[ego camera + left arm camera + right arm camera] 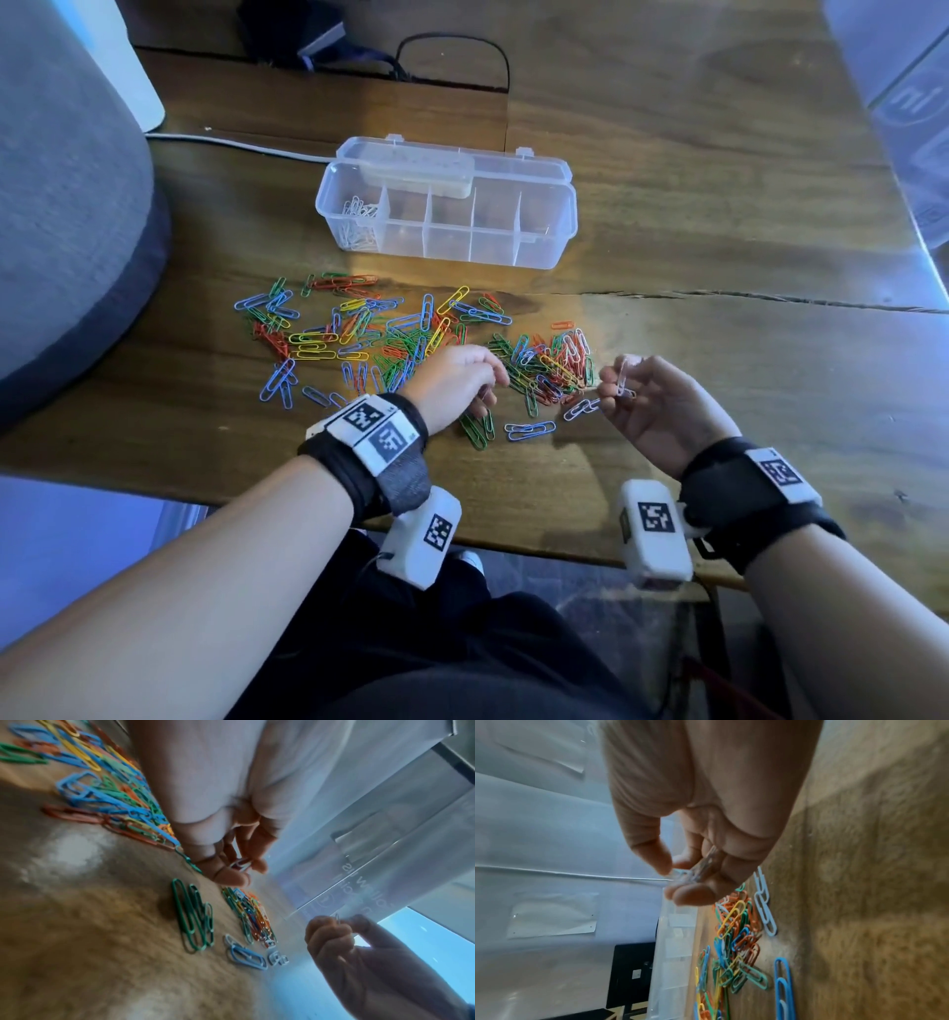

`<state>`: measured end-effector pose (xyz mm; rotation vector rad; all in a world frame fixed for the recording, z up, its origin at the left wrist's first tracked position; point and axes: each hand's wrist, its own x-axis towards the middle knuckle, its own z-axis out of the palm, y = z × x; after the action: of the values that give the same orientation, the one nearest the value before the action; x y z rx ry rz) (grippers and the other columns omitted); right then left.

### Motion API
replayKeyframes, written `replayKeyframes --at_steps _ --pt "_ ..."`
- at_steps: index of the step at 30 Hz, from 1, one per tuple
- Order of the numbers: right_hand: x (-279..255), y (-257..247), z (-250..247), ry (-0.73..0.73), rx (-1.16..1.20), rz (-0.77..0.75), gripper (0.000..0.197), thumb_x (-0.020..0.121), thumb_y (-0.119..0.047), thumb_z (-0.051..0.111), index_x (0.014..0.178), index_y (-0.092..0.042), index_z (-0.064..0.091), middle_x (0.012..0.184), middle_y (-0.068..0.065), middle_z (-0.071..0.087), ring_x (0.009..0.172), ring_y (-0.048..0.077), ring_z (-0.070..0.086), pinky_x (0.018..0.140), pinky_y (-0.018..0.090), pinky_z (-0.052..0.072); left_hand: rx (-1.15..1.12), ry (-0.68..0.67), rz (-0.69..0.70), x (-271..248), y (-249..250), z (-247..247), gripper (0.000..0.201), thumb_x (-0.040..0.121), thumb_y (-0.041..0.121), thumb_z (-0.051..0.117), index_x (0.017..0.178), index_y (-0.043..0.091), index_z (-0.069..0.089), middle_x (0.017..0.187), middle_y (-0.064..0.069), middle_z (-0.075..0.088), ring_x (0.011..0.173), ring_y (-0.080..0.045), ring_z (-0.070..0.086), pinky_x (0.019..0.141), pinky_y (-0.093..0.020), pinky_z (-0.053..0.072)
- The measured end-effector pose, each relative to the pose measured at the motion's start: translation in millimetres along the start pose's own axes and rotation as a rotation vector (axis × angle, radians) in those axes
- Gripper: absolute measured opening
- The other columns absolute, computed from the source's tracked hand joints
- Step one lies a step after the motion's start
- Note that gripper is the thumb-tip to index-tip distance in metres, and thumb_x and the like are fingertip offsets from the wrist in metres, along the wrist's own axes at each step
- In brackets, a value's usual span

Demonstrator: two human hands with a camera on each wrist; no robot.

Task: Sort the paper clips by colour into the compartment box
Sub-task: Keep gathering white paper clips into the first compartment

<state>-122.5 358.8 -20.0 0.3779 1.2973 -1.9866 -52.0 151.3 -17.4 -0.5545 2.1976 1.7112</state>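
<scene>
The sorting is at an early stage. The clear compartment box (445,216) stands open on the tabletop (719,231), and only its leftmost compartment holds anything: a small heap of white paper clips (357,223). The other compartments look empty. Between the box and the person lies the big mixed spread of paper clips (390,336), blue, green, red, orange, yellow and a few white, so nearly every colour is yet to be sorted.

The right hand (660,406) is raised just above the tabletop, its fingers (693,894) curled round a small bunch of white clips (625,377), pinched between thumb and fingertips. The left hand (454,383) sits at the near edge of the pile, with fingers (231,876) bent and pinching a single clip (240,864); its colour is hard to tell, pale with a reddish tint.

Judging by this, white is the colour in hand, and some white clips remain in the denser cluster (554,362) between the hands. Those in the right hand would belong with the heap in the leftmost compartment.
</scene>
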Motion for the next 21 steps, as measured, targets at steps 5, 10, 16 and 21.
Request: replayKeyframes --at_steps 5,10,16,21 --pt "-4 0 -8 0.047 -0.202 -0.008 0.013 0.074 -0.004 0.038 0.069 -0.016 0.041 0.057 0.000 0.036 0.047 0.014 0.029 0.043 0.021 0.027 0.142 0.082 -0.014 3 -2 11 0.031 0.086 0.011 0.036 0.067 0.019 0.058 0.065 -0.012 0.054 0.055 -0.019 0.051 0.054 -0.024 0.041" --pt "-2 7 -7 0.252 -1.236 -0.350 0.015 0.076 -0.019 0.070 0.072 -0.014 0.056 0.045 -0.009 0.043 0.044 0.006 0.038 0.047 0.020 0.032 0.717 0.123 0.111 -4 -1 24 0.020 0.089 0.034 0.052 0.082 0.021 0.066 0.072 0.006 0.061 0.071 -0.018 0.054 0.060 -0.024 0.036" --pt "0 17 -3 0.279 -1.766 -0.271 0.015 0.089 -0.029 0.056 0.101 -0.023 0.062 0.077 -0.003 0.056 0.074 0.020 0.052 0.065 0.026 0.038 0.891 0.111 0.185 -7 -9 31 0.009 0.088 0.031 0.058 0.082 0.024 0.059 0.092 0.005 0.063 0.080 -0.018 0.053 0.068 -0.029 0.043" --pt "2 17 11 0.199 -1.761 -0.214 0.018 0.089 -0.019 0.051 0.096 -0.011 0.065 0.091 0.007 0.064 0.088 0.025 0.057 0.069 0.026 0.037 0.867 -0.011 0.125 -3 -14 28 0.012 0.093 0.028 0.051 0.082 0.023 0.053 0.096 0.002 0.061 0.083 -0.020 0.054 0.068 -0.030 0.040"
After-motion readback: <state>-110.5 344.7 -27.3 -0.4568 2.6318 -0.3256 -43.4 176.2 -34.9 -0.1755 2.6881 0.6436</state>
